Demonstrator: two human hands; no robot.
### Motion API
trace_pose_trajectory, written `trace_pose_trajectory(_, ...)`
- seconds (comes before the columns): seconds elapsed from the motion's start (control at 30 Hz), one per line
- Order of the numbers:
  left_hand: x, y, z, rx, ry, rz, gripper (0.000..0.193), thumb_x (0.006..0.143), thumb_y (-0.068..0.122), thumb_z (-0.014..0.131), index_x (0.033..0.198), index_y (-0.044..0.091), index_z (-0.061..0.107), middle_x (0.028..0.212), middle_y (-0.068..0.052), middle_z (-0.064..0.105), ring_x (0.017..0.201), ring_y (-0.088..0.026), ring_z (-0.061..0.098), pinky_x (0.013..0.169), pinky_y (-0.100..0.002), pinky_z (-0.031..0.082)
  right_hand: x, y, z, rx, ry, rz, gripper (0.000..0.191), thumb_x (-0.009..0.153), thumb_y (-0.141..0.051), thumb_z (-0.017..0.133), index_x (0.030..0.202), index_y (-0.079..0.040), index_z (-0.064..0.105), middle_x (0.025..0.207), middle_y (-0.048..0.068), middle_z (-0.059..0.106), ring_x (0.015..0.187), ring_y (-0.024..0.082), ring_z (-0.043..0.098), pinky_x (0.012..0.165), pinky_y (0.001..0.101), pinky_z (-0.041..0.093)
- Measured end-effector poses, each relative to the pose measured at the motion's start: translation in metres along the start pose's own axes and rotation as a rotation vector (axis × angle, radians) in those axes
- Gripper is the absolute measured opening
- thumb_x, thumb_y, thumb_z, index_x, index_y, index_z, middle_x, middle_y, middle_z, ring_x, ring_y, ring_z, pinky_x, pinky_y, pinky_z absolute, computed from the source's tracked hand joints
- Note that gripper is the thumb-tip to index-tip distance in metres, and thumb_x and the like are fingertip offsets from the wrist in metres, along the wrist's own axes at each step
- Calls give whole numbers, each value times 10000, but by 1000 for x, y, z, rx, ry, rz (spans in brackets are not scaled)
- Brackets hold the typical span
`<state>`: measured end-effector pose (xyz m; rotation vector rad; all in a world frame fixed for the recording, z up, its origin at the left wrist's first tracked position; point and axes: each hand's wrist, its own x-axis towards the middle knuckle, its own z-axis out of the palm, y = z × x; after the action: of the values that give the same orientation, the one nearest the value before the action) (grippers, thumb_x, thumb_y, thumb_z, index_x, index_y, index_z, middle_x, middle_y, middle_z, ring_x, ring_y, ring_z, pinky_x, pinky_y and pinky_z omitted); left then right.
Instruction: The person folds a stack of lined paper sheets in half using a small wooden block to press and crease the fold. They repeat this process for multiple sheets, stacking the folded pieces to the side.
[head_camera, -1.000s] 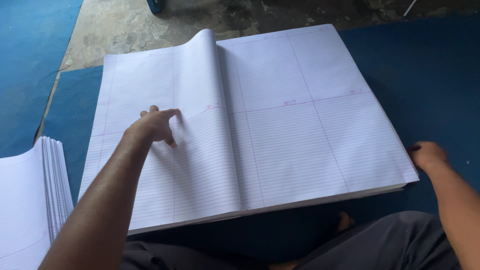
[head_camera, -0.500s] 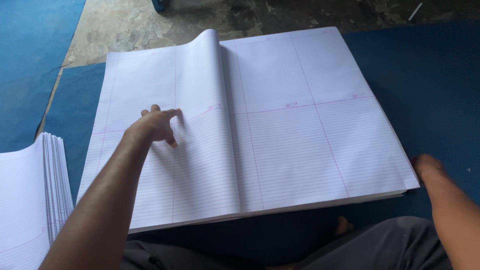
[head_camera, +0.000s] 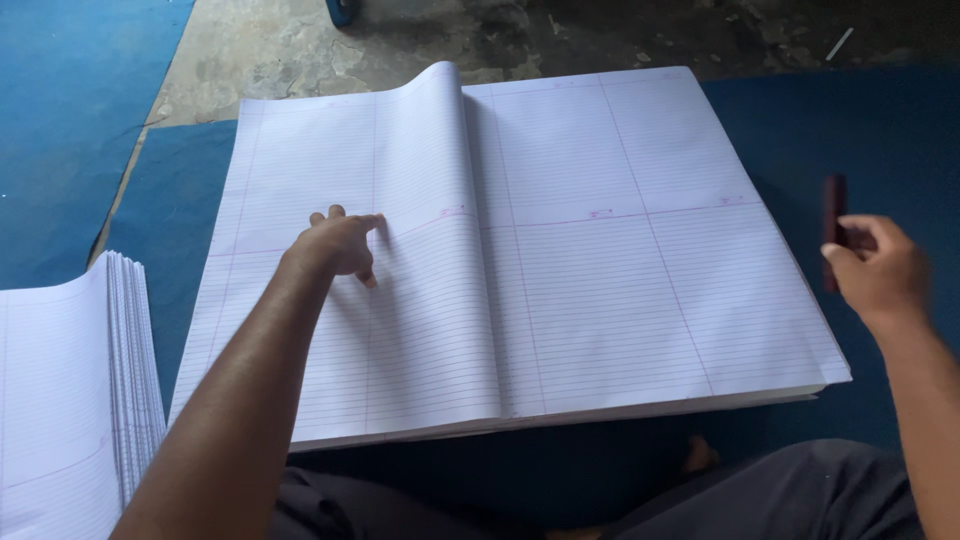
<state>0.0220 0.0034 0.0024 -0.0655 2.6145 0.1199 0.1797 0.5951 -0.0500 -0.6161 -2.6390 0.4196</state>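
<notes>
A big stack of white ruled paper sheets (head_camera: 600, 280) lies flat on a blue mat. Its top sheets are folded over to the left, with the fold bulging up along the middle. My left hand (head_camera: 340, 245) rests on that folded-over part, fingers spread and pressing down. My right hand (head_camera: 875, 270) hovers just beyond the stack's right edge and grips a short dark maroon stick-like tool (head_camera: 833, 232), held roughly upright.
A second pile of folded ruled sheets (head_camera: 75, 400) sits at the lower left. The blue mat (head_camera: 870, 130) covers the floor to the right and left; bare concrete (head_camera: 300, 40) shows at the top. My dark-trousered legs (head_camera: 780, 500) are at the bottom.
My right hand has risen from the mat at the stack's lower right corner and now holds the dark tool higher up. The left hand stays pressed on the folded sheets.
</notes>
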Motion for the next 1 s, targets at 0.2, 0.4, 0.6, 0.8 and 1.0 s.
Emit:
trace_pose_trajectory(0.2, -3, -9, 1, -2, 9, 15, 1002, 718, 163, 898, 1541, 410, 384, 1666, -122, 225, 1538, -382, 191, 1104, -598, 466, -21, -144, -18, 115, -269, -183, 386, 971, -144, 618, 1356, -121, 616, 1275, 167, 656, 1056, 293, 677, 841, 428, 592)
trace_pose_trajectory(0.4, -2, -17, 2, 2, 12, 31, 996, 715, 163, 897, 1534, 426, 395, 1598, -98, 342, 1478, -340, 317, 1057, -535, 538, -66, -273, -5, 286, -465, -712, 376, 900, -76, 639, 1271, -134, 659, 1172, 113, 701, 1037, 234, 679, 887, 390, 578)
trace_pose_trajectory(0.6, 1, -20, 2, 37, 29, 40, 1002, 711, 200, 909, 1539, 422, 389, 1574, -104, 362, 1454, -341, 334, 1049, -510, 537, -118, -349, 3, 188, -643, -880, 425, 907, -76, 627, 1324, -161, 640, 1123, 146, 667, 1008, 251, 655, 880, 374, 570)
trace_pose_trajectory(0.8, 2, -23, 4, 44, 48, 40, 996, 696, 226, 917, 1527, 429, 409, 1562, -96, 388, 1433, -320, 374, 1049, -499, 537, -146, -358, 9, 113, -591, -1095, 308, 959, -83, 595, 1237, -150, 711, 1048, 158, 646, 906, 231, 651, 780, 349, 601)
trace_pose_trajectory(1.0, 3, -24, 3, 73, 41, 49, 989, 716, 246, 907, 1537, 429, 387, 1545, -113, 401, 1426, -320, 378, 1036, -486, 541, -155, -335, 28, 5, -615, -1147, 306, 935, -87, 586, 1153, -217, 758, 882, 90, 635, 827, 202, 611, 707, 351, 580)
